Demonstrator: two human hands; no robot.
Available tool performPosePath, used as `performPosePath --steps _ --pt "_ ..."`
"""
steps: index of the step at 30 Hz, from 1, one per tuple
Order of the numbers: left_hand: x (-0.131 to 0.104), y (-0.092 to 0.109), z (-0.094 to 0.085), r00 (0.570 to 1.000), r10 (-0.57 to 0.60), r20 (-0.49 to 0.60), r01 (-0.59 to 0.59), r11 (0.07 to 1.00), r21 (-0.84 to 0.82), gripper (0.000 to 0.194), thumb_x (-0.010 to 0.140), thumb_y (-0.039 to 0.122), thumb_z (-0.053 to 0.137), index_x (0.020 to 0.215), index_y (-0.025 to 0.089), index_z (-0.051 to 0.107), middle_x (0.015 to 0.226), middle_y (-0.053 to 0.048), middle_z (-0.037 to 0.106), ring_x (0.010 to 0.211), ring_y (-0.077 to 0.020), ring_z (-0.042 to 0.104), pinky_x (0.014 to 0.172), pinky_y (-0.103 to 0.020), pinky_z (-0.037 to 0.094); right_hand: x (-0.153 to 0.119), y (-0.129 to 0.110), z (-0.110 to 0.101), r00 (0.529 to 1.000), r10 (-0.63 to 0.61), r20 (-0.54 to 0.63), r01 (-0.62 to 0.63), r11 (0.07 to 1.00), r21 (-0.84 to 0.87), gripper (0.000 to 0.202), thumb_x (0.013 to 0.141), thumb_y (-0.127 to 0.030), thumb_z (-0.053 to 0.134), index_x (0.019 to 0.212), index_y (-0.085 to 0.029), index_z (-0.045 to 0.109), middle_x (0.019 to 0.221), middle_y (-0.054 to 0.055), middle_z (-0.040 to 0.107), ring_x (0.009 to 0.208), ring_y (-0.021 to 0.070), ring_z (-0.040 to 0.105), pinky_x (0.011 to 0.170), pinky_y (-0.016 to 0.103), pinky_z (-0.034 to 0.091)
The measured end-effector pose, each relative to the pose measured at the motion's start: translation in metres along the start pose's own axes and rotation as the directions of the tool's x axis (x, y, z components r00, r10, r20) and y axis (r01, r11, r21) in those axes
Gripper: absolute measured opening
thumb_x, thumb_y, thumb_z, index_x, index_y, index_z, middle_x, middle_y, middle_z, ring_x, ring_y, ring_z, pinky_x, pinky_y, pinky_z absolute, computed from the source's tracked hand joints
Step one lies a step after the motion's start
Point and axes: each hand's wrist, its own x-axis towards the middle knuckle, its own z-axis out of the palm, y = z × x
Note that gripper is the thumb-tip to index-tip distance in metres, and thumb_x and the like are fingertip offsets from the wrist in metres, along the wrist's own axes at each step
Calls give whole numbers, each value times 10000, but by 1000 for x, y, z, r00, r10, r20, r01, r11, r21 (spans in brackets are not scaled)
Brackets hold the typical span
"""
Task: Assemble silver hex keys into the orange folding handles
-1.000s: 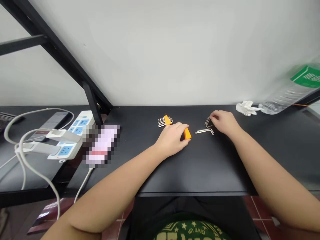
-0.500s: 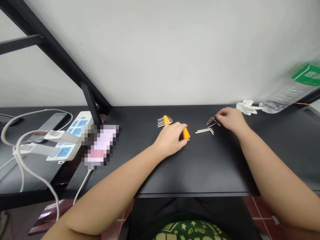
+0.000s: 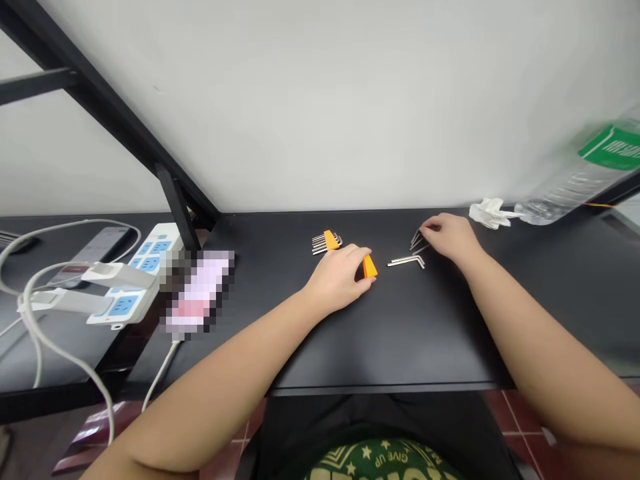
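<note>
Beneath the left hand point(image 3: 339, 279), bright orange holder point(image 3: 369, 267).

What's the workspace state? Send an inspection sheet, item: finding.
Surface: black desk, soft reflections.
Job's things: filled orange holder lying behind left hand; loose keys lying between the hands.
Clutter: tissue and bottle at right; pixelated phone at left.
Grippers: bare hands; left holds second holder, right hand pinches thin keys.
Cables: white cable at phone; plugs in power strip.
Surroundings: pale wall, black frame, red tiles.
</note>
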Motion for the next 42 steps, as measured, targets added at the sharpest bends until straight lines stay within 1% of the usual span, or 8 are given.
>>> performPosePath --steps 7,12,15,21,25,32,37,42 --pt "0 2 -2 1000 20 4 -20 1000 20 441 886 304 709 1294 166 615 1138 -83 704 1009 -240 694 940 -402 547 -4 19 -22 993 -22 114 23 1000 -12 338 834 -371 618 1084 -217 787 1043 76 754 885 249 689 843 388 545" --pt "-1 1 -1 1000 17 9 -17 1000 17 449 881 306 722 1296 171 616 1137 -88 704 1021 -245 694 941 -408 546 -4 20 -17 966 -186 180 160 975 152 399 825 -365 626 1181 -238 752 1252 78 687 947 231 696 884 374 565" --pt "-2 1 0 1000 11 13 -12 1000 18 455 886 321 719 1304 173 614 1146 -90 704 1043 -254 691 935 -408 544 -4 20 -13 950 -250 188 219 960 174 368 822 -381 629 1137 -237 757 1257 81 681 1016 256 684 914 393 558" --pt "-2 1 -1 1000 1 13 -1 1000 21 461 895 324 710 1314 162 607 1154 -82 704 1047 -253 688 936 -411 538 -5 24 -18 944 -254 208 226 962 152 269 831 -369 590 1003 -240 753 1177 63 698 933 240 679 870 393 543" --pt "-2 2 -1 1000 1 24 -2 1000 14 453 901 335 701 1312 170 607 1149 -85 705 1050 -255 684 936 -412 535 -6 28 -21 956 -208 208 178 972 153 254 832 -363 577 962 -238 756 1133 56 705 843 212 659 803 369 532" --pt "-2 0 -1 1000 7 23 -7 1000 18 464 896 329 706 1317 162 604 1154 -85 702 1040 -255 685 944 -412 533 0 46 -25 969 -122 216 111 992 63 258 785 -317 583 930 -219 773 1017 78 722 852 235 660 787 375 525" --pt "-2 -1 0 1000 13 26 -14 1000 20 461 896 334 705 1313 164 607 1156 -84 700 1055 -255 683 956 -404 526 -5 48 -37 927 -185 326 162 982 96 299 792 -410 619 981 -234 770 1086 81 730 887 256 672 784 379 538" --pt "-1 -1 -1 999 10 30 -11 1000 18 466 896 333 704 1314 149 612 1153 -86 699 1047 -250 685 935 -388 527 -12 29 -39 885 -227 408 206 974 95 332 766 -441 640 1010 -245 750 1032 71 715 865 251 664 753 368 533"
